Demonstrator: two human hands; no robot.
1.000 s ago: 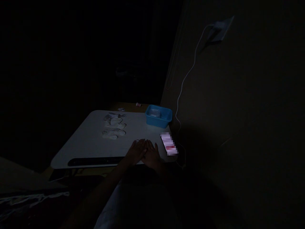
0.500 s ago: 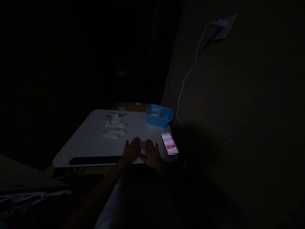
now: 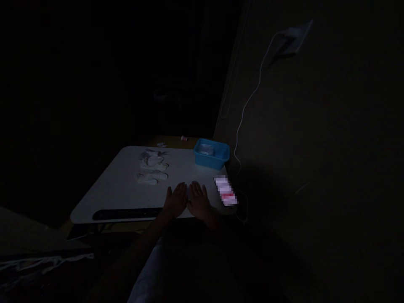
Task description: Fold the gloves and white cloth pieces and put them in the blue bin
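Both hands lie side by side near the front edge of the white table [image 3: 110, 185], in dim light. My left hand [image 3: 176, 201] is flat, fingers stretched forward and the thumb apart. My right hand [image 3: 199, 201] lies palm down beside it, its fingers also straight. In the narrow gap between them a pale, thin sheet-like piece [image 3: 188, 192] just shows; the hands cover most of it, and its kind is too dark to make out. To the right of my right hand lies a phone [image 3: 225, 191] with a lit, blurred screen.
A blue plastic basket [image 3: 211, 161] holding a clear plastic packet [image 3: 206, 149] stands at the back right. Crumpled whitish pieces [image 3: 152, 174] and a plastic bag [image 3: 147, 156] lie left of centre. A white cable [image 3: 242, 113] runs down the wall from a socket [image 3: 296, 38].
My right hand has moved left toward my left hand, narrowing the gap. Less of the pale sheet shows between them. Both hands stay flat on the table.
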